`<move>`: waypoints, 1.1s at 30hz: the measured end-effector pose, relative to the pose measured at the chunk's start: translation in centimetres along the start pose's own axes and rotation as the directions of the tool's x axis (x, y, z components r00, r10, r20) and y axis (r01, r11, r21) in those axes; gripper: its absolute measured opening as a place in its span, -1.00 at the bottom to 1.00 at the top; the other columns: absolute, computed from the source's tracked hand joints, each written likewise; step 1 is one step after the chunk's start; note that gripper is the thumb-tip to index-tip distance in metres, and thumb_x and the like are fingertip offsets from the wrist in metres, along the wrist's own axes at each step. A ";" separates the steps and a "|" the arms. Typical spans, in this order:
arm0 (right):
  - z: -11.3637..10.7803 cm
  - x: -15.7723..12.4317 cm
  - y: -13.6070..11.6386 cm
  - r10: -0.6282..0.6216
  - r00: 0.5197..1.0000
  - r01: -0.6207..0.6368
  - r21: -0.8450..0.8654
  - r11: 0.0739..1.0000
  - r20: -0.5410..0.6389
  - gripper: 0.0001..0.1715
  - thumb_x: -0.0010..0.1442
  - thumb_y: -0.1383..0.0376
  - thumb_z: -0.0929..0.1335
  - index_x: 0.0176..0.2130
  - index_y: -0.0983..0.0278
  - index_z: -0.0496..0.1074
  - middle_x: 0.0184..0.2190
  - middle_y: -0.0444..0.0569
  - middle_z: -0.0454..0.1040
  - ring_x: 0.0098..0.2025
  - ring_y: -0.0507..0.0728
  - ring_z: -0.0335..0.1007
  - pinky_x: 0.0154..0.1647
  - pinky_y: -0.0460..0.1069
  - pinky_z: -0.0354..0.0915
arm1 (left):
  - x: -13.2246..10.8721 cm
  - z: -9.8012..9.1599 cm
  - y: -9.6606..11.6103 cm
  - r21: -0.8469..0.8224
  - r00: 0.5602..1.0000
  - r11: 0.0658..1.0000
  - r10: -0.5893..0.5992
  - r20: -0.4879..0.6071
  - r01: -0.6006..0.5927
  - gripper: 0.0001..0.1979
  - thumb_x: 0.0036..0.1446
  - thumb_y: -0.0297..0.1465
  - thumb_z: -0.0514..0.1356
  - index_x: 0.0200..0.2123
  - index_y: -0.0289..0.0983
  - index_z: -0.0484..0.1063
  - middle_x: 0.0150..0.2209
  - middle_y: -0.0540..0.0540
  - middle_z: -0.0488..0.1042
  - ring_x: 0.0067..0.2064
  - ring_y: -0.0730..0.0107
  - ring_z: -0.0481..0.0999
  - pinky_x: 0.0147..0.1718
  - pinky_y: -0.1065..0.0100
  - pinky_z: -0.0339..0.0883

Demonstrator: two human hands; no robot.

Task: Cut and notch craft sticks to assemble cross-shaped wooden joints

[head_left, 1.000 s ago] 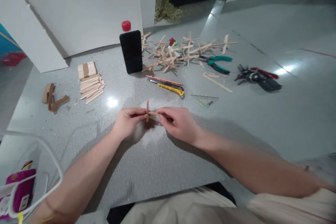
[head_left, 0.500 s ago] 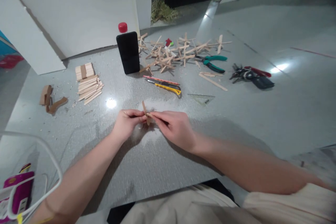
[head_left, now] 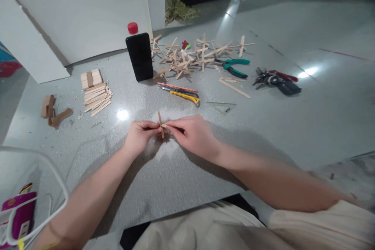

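Note:
Between my hands is a wooden craft stick (head_left: 159, 118), held on a slant with a second, shorter-looking craft stick (head_left: 164, 125) crossing it. My left hand (head_left: 139, 136) is closed in a pinch at the crossing, from the left. From the right, the thumb and fingertips of my right hand (head_left: 193, 133) pinch the end of the crossing stick. Fingers cover part of the joint, so I cannot tell how the two sticks are fixed. Pale dust (head_left: 171, 148) lies on the grey surface below them.
Beyond my hands lie a yellow utility knife (head_left: 186, 95), a clear set square (head_left: 222, 106), pliers (head_left: 236, 68) and a pile of crossed sticks (head_left: 181, 62). A black phone (head_left: 140, 56) stands upright. Stacked craft sticks (head_left: 96, 97) sit left, keys (head_left: 277, 80) right.
My right hand has risen slightly at the knuckles, and a bit more of the crossing stick shows by its fingertips. My left hand keeps its pinch. The view has shifted slightly.

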State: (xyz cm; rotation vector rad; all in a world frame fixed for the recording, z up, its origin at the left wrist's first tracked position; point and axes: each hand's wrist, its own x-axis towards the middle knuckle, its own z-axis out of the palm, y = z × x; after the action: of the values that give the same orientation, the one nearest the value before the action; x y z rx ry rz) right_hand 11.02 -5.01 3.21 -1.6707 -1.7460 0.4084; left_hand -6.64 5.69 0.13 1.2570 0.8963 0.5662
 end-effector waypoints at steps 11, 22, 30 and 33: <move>1.7 -0.1 0.1 0.057 0.997 -0.051 0.099 0.994 -0.059 -0.67 0.43 0.29 0.32 -0.26 0.17 0.68 -0.34 -0.04 0.71 -0.33 0.13 0.60 -0.25 0.01 0.35 | 0.3 -0.2 -0.6 0.013 0.998 1.000 0.015 -0.067 -0.014 -0.77 -0.21 -0.31 0.57 -0.46 -0.27 0.69 -0.35 -0.21 0.68 -0.33 0.18 0.64 -0.18 0.08 0.58; -0.9 1.2 0.0 0.023 0.989 -0.027 0.021 0.999 0.145 -0.68 0.37 0.39 0.37 -0.37 0.21 0.65 -0.50 -0.14 0.62 -0.49 0.03 0.40 -0.38 -0.02 0.09 | 0.0 0.0 -0.1 0.093 1.000 0.996 0.008 0.005 -0.008 -0.78 -0.16 -0.30 0.57 -0.47 -0.29 0.68 -0.38 -0.25 0.66 -0.35 0.11 0.64 -0.24 0.07 0.55; -0.6 1.1 0.1 0.047 0.993 -0.056 0.079 0.995 0.109 -0.69 0.36 0.39 0.37 -0.35 0.20 0.67 -0.50 -0.16 0.63 -0.51 0.01 0.40 -0.39 -0.03 0.13 | 0.1 0.0 -0.3 0.075 1.000 0.997 -0.002 -0.016 0.003 -0.77 -0.19 -0.32 0.57 -0.46 -0.28 0.68 -0.37 -0.24 0.68 -0.34 0.12 0.66 -0.24 0.09 0.57; 0.0 0.8 0.2 0.083 0.994 -0.091 0.116 0.989 0.072 -0.70 0.38 0.36 0.36 -0.32 0.21 0.68 -0.41 -0.11 0.69 -0.45 0.04 0.48 -0.37 -0.03 0.19 | 0.2 0.0 -0.4 0.068 0.999 0.998 -0.002 -0.033 0.004 -0.78 -0.20 -0.33 0.57 -0.45 -0.27 0.69 -0.36 -0.22 0.68 -0.35 0.15 0.65 -0.24 0.11 0.58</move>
State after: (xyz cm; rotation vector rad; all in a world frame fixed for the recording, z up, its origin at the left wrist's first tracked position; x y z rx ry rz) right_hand 11.17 -4.20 3.27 -1.6689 -1.6664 0.6036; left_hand -6.61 5.76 -0.30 1.3103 0.9512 0.5589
